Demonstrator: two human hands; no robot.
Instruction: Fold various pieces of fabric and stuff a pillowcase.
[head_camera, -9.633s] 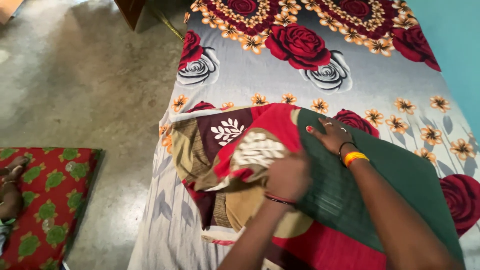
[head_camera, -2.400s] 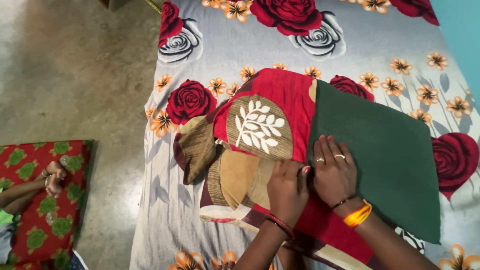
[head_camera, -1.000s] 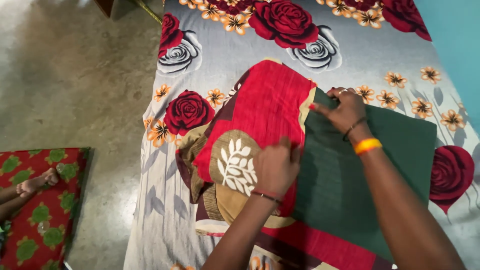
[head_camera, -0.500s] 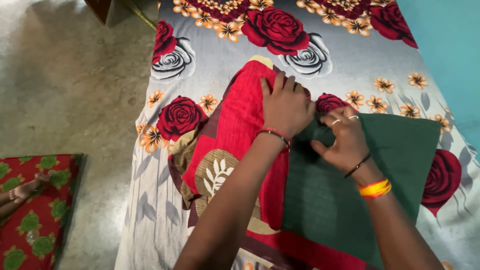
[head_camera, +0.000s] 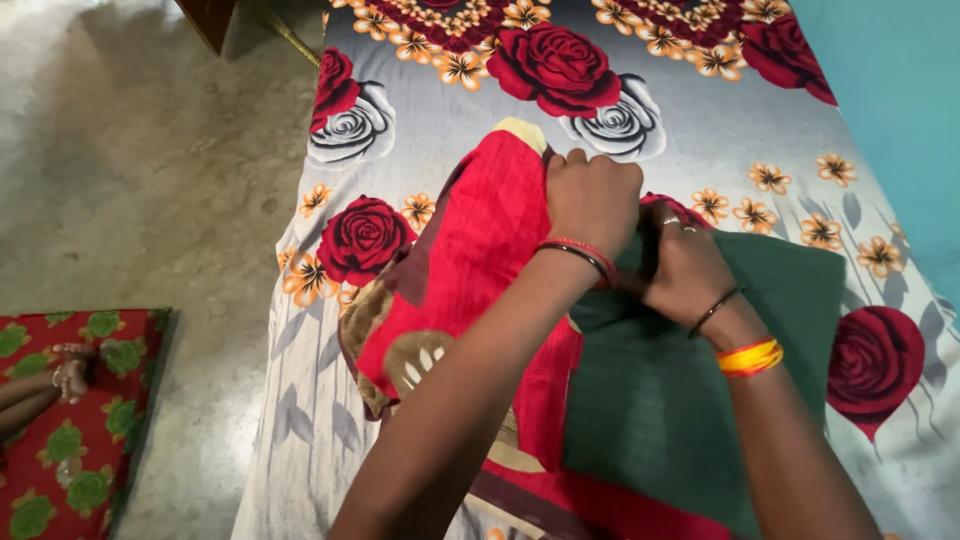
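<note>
A grey bedsheet (head_camera: 440, 150) printed with red roses and small orange flowers covers the bed. Left of it lies bare concrete floor (head_camera: 140, 180), with a red mat (head_camera: 95, 420) patterned in green, where what seems another person's foot (head_camera: 68, 368) rests. A teal wall (head_camera: 900, 90) runs along the right.

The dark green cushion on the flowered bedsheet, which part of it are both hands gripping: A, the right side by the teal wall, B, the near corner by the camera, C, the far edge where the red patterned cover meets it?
C: the left hand and right hand clutch the dark green cushion at its far edge, beside the red patterned cover.
</note>
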